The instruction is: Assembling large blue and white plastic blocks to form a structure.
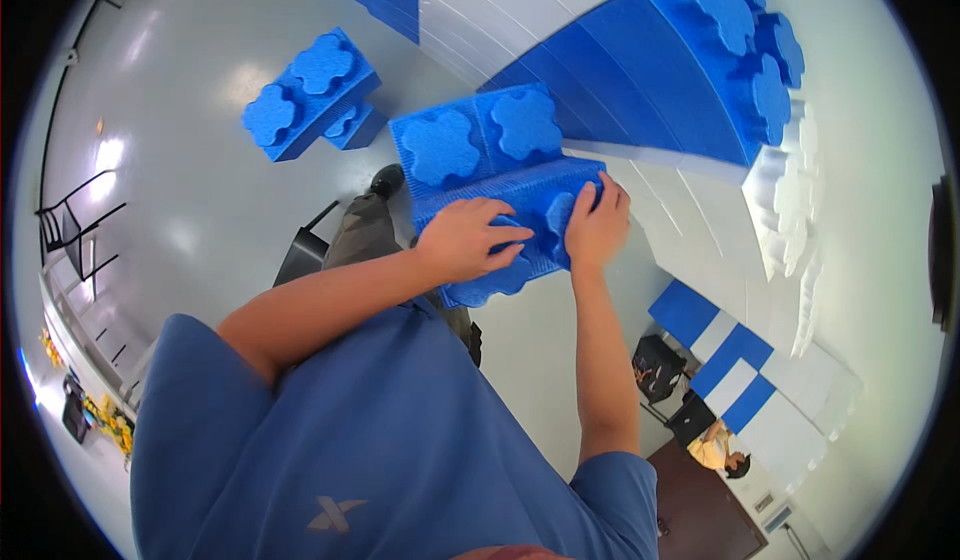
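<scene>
In front of me is a large blue foam building block [540, 240] with flower-shaped studs, tilted against another blue block [470, 140] whose two studs face up. My left hand [472, 244] rests on the nearer block, its fingers curled over a stud and partly hiding it. At that block's right end, my right hand [598, 228] grips the edge beside another stud, with its fingertips on the top edge. Under my left wrist, a further blue stud [488, 286] shows at the near side.
A tall wall of blue and white blocks [620, 70] stands close on the right. More blue blocks [310, 95] lie on the grey floor [180, 160] ahead left. A black chair [302, 257] is by my leg. A person in yellow [712, 450] sits further right.
</scene>
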A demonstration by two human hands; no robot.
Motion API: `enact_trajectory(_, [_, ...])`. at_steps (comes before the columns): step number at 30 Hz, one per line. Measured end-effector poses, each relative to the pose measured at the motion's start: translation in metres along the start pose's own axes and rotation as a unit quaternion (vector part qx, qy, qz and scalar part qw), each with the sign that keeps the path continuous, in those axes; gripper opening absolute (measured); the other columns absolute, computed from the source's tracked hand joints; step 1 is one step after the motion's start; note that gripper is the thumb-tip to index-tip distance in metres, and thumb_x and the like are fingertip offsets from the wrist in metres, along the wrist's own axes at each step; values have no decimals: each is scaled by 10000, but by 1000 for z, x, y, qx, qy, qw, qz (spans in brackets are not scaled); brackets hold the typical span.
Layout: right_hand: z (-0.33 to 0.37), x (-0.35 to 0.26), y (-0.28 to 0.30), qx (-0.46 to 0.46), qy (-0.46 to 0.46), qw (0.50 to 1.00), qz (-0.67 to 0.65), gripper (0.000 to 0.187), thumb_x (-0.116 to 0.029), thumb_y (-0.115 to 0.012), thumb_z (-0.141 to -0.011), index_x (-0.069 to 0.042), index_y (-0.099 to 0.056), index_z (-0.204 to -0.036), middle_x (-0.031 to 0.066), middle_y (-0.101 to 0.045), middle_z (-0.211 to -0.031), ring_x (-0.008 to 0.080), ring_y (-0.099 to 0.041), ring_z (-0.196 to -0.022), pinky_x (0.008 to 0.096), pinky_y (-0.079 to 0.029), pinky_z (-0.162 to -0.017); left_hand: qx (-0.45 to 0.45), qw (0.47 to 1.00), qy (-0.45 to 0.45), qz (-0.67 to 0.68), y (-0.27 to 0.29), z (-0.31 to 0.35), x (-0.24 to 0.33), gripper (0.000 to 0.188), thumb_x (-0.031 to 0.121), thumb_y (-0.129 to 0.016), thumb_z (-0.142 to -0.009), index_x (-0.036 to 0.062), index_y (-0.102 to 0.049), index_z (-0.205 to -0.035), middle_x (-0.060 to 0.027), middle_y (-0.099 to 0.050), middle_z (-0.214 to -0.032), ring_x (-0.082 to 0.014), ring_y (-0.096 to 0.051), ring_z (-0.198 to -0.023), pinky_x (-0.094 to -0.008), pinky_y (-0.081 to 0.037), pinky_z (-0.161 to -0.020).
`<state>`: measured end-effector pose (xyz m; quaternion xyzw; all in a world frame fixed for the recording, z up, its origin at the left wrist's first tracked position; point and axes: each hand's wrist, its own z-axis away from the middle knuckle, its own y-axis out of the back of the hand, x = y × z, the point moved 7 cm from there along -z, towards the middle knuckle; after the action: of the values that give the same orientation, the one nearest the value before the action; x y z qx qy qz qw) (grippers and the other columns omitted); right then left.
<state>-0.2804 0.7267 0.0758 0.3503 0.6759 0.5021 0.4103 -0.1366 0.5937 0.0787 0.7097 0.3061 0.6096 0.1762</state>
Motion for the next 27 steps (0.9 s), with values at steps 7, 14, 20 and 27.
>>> enact_trajectory(7, [3,7,-2,-15,-13,999,-47,355,-296,-499,-926,-62,-579,-1180,165,-569,-1191,358,-564,-1066,455,-451,-888,60,998,-21,4,-1,7,2,267,223,-649,-784,210,-687,-1048,-75,-607,-1064,-257,-603,-956,-395,-473,-843])
enact_trajectory(14, [13,-23,22,49,47,997,-25,456,-277,-525,-927,22,-492,-1270,259,-408,-1365,430,-383,-1246,507,-294,-1045,134,986,-57,76,28,17,-1,306,153,-662,-758,145,-644,-1063,-93,-591,-1086,-286,-576,-1017,-400,-441,-902])
enact_trajectory(20, [47,-127,19,-26,192,977,-93,416,-229,-552,-915,14,-507,-1250,237,-448,-1331,414,-386,-1254,506,-292,-1050,160,963,155,153,50,35,-89,173,47,-582,-777,85,-602,-945,-125,-599,-1007,-321,-575,-995,-413,-456,-871])
enact_trajectory(27, [60,-161,-18,-59,188,978,-73,321,-212,-528,-919,-8,-589,-1159,182,-544,-1251,359,-470,-1190,449,-346,-1015,130,914,364,121,90,57,-208,174,115,-535,-847,59,-632,-980,-150,-623,-984,-321,-608,-933,-405,-479,-831])
